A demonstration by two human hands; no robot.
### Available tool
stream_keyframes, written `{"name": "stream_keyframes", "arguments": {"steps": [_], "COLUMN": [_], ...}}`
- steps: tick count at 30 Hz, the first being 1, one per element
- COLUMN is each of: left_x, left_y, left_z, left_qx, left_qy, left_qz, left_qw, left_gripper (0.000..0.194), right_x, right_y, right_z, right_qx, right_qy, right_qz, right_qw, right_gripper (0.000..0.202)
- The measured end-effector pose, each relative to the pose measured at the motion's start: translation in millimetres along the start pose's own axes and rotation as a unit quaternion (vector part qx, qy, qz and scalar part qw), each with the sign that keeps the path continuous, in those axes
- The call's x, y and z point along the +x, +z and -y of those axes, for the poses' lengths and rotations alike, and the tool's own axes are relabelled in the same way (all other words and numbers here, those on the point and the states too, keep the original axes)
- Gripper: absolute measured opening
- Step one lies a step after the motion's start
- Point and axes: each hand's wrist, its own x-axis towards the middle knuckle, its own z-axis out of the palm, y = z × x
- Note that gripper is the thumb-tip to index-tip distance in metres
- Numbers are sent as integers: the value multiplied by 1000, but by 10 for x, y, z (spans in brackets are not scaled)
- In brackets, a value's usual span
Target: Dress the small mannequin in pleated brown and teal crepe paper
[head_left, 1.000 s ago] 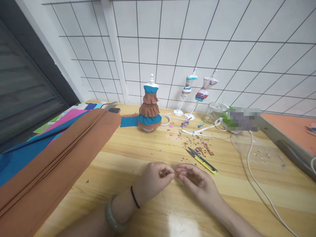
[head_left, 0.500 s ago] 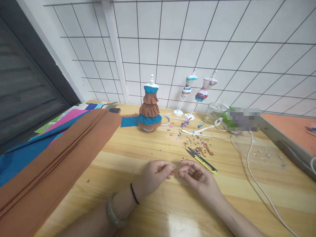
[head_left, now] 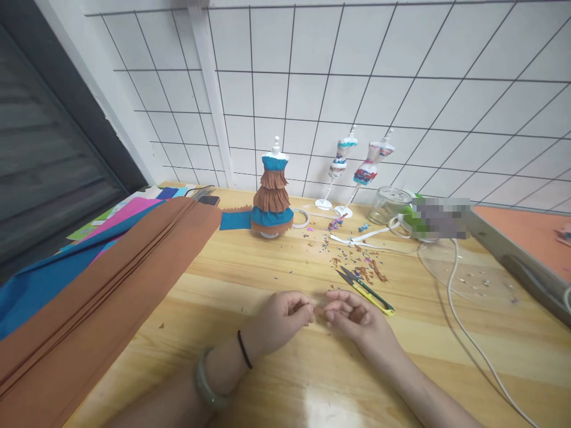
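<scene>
Over the front of the wooden table, my left hand (head_left: 288,312) is closed in a pinch, thumb against the curled fingers. My right hand (head_left: 359,318) faces it, thumb and fingertips pinched and the other fingers loosely bent. A small brown scrap (head_left: 318,311), blurred and mostly hidden, shows between the fingertips of both hands. Just beyond my right hand lie yellow and green thread snips (head_left: 368,290), blades apart. Further back stands a small dress form (head_left: 272,193) in a tiered blue and brown crinkled dress.
Brown sheets (head_left: 129,285) over coloured ones cover the left side. Behind are a tape roll (head_left: 301,219), two small mannequins (head_left: 341,159) on stands, a glass jar (head_left: 388,205) and scattered scraps (head_left: 366,270). A white cable (head_left: 464,333) runs down the right.
Both hands stay in nearly the same place, still pinching. A bit of brown shows more clearly between the fingertips. The whole view has shifted slightly.
</scene>
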Motion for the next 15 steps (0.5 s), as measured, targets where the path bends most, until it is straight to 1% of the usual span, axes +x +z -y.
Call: {"name": "stream_keyframes", "arguments": {"steps": [2,3,5,7,9,12,15], "left_x": [-1,-5,-20,-38,-51,-50,-33], "left_y": [8,16,34,50,61,66,60], "left_z": [-15,-25,-53,-80,-96,-86,-55], "left_qx": [-14,-9,33,90,116,116,112], "left_qy": [-2,4,44,106,148,154,129], "left_qz": [-11,-16,-14,-2,0,-15,-31], "left_qw": [1000,1000,998,990,982,981,985], "left_gripper": [22,29,38,34,25,14,13], "right_x": [7,9,6,-4,-17,-30,-33], "right_y": [-25,-36,-51,-55,-51,-39,-30], "right_z": [7,18,50,85,110,117,100], "right_qx": [25,46,99,143,164,172,158], "right_qy": [20,37,82,124,147,144,133], "right_qz": [8,18,37,44,54,81,90], "right_qw": [999,998,991,981,974,971,974], "right_gripper": [45,44,43,42,39,35,34]}}
